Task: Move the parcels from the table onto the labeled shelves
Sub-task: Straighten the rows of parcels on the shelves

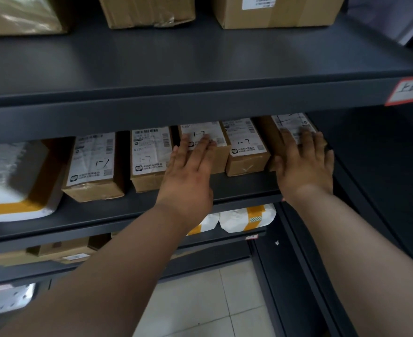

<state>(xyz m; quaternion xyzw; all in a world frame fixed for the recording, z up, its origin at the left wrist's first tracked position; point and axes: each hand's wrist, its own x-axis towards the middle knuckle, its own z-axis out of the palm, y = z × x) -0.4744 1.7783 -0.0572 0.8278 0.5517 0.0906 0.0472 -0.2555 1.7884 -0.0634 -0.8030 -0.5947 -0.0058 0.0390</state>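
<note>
**Parcel seating on the shelf: both grips laid flat, nothing clasped.**
The left grip (pixel 191 171) lies with straight fingers on the top label of a carton marked 1-7 (pixel 219 164). The right grip (pixel 305 164) rests with fingers spread on the end carton (pixel 272 142), thumb against its near end face. Both cartons stand on the shelf (pixel 244 186) directly beneath the grips, and a third carton (pixel 246 147) sits between them. Judged handling: small taped cardboard boxes, stiff-walled and probably light. The printed labels look slick, so a flat palm may slide. To reposition, push the near end face. To lift, span the two long side walls.
</note>
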